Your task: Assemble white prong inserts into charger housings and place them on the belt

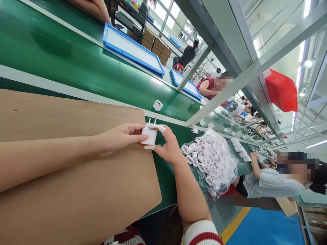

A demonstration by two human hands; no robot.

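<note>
Both my hands hold one small white plug adapter (150,135) with two metal prongs, above the edge of a brown cardboard sheet (76,170). My left hand (120,137) pinches its left side with thumb and fingers. My right hand (167,146), with white finger cots on thumb and forefinger, grips its right side. A clear plastic bag full of white adapters (213,161) lies just right of my right hand.
A green conveyor belt (76,64) runs past, carrying loose white adapters (157,105). Blue-rimmed trays (133,51) sit on its far side. Other people sit along the line to the right. Metal frame posts (230,92) cross overhead, with a red bin (281,90) above.
</note>
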